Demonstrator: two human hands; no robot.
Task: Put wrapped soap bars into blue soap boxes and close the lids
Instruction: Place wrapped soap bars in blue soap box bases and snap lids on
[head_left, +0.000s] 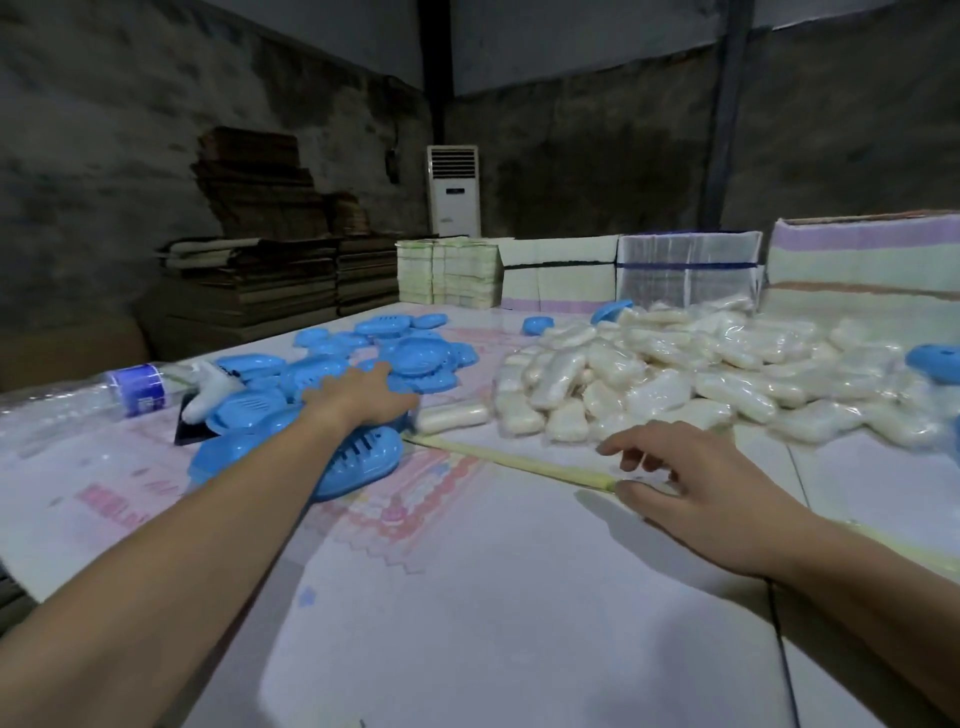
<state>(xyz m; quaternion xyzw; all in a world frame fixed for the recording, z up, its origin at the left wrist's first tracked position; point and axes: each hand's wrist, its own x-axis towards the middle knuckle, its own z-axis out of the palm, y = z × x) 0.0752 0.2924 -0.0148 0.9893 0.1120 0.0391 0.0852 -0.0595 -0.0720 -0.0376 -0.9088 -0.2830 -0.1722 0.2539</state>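
A wide pale surface (467, 597) covered with printed sheets carries everything. On its right half lies a large heap of wrapped soap bars (675, 374), white in clear film, with a few blue boxes at its edges, one at the far right (932, 358). On the left half spreads a pile of blue soap boxes (332, 364), lying open with their slotted insides showing. Behind, along the far edge, stand stacked cartons (691, 270) and bundles of flat cardboard (270, 280), and a white floor air conditioner (453, 189) stands against the wall.

The left hand (363, 397) reaches into the blue pile, palm down on the boxes; its fingers are hidden, so whether its grip grasps a box I cannot tell. A single wrapped bar (454, 415) lies just beside it, apart from the heap. The right hand (691, 483) hovers near the heap's front edge, fingers loosely curled, grip released. A clear plastic bottle (130, 389) lies on its side at the left.
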